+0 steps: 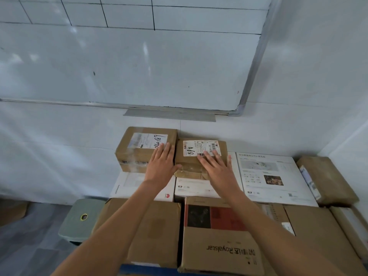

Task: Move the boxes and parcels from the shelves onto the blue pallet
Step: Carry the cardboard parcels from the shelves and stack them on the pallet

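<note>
Both hands lie flat with straight fingers: the left hand (160, 163) on the taped parcel (143, 149), the right hand (216, 166) on the A68 parcel (199, 156) just beside it, probably to seat them level on the white boxes (270, 176) of the stack by the whiteboard (129, 62) wall; the blue pallet (139, 270) shows only as an edge below

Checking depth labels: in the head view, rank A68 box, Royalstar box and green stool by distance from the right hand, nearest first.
1. A68 box: under the right hand, fingers flat on its top.
2. Royalstar box: front of the stack, below the forearm.
3. Green stool: far left, beside the stack.
</note>
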